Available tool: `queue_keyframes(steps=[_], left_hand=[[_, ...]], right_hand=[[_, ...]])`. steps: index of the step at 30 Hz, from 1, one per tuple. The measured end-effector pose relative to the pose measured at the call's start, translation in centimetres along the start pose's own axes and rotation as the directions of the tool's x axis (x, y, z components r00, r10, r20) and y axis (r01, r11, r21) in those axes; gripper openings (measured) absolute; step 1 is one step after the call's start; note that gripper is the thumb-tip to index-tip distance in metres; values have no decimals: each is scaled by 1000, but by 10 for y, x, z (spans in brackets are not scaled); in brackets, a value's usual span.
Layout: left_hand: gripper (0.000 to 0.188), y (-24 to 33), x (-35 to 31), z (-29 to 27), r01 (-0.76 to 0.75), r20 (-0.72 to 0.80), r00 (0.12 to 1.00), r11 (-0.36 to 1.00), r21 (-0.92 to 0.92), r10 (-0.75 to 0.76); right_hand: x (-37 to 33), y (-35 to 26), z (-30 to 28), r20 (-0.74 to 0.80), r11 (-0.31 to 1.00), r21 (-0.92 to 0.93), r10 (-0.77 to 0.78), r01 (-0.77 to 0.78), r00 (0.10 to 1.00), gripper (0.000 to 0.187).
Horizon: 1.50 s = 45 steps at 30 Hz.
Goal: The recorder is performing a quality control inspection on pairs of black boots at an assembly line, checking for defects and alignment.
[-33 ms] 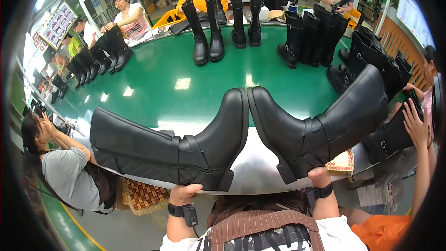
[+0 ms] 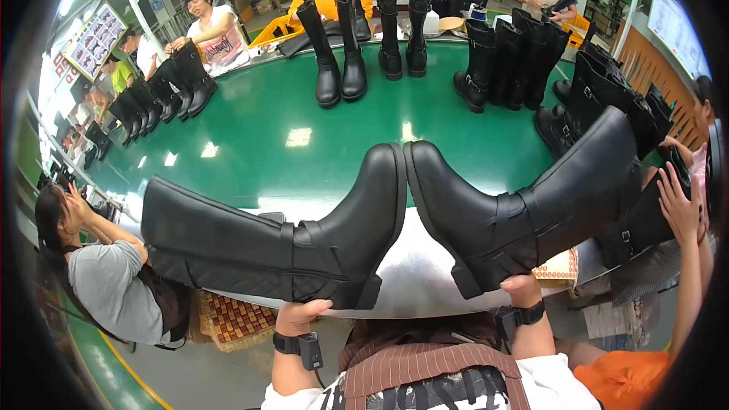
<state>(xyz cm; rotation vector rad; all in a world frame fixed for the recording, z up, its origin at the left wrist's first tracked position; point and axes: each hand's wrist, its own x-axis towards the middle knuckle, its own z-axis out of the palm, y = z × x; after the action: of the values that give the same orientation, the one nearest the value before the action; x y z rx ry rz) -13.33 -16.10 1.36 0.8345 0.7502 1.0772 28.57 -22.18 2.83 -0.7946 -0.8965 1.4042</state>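
Two tall black boots with ankle straps lie sideways before me, toes upward and meeting, soles facing each other. The left boot stretches its shaft out to the left; my left hand grips it from below behind the heel, with only the thumb side showing. The right boot has its shaft rising to the upper right. Under its heel end, my right hand holds it, most fingers hidden behind the boot. Both boots are over the near metal edge of the table.
Upright black boots stand on the green table, with more groups at far left and right. Co-workers sit close on both sides; the right one's hands hold a buckled boot. A patterned seat mat lies at lower left.
Both boots have shifted very slightly, their shaft ends a little farther outward. My hands keep their grip. The head of the person in yellow across the table has moved slightly.
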Motion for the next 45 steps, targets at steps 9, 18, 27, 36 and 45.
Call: queue_keyframes(steps=[9, 18, 27, 36, 45], left_hand=[[58, -7, 54, 126, 224, -118, 973, 935, 276, -198], [67, -3, 33, 152, -384, 155, 897, 557, 737, 414], [87, 13, 52, 134, -417, 324, 898, 813, 406, 299], [50, -46, 88, 109, 227, 219, 963, 908, -352, -156], [52, -9, 75, 117, 340, 421, 906, 650, -680, -34]], right_hand=[[59, 24, 79, -34, 578, -815, -112, 37, 993, 42], [111, 37, 60, -144, 975, 188, 149, -121, 978, 59], [90, 58, 49, 105, 817, 559, 99, -141, 989, 60], [63, 25, 64, 231, 874, 486, -103, -23, 967, 62], [76, 14, 61, 251, 566, 742, 262, -359, 932, 60]])
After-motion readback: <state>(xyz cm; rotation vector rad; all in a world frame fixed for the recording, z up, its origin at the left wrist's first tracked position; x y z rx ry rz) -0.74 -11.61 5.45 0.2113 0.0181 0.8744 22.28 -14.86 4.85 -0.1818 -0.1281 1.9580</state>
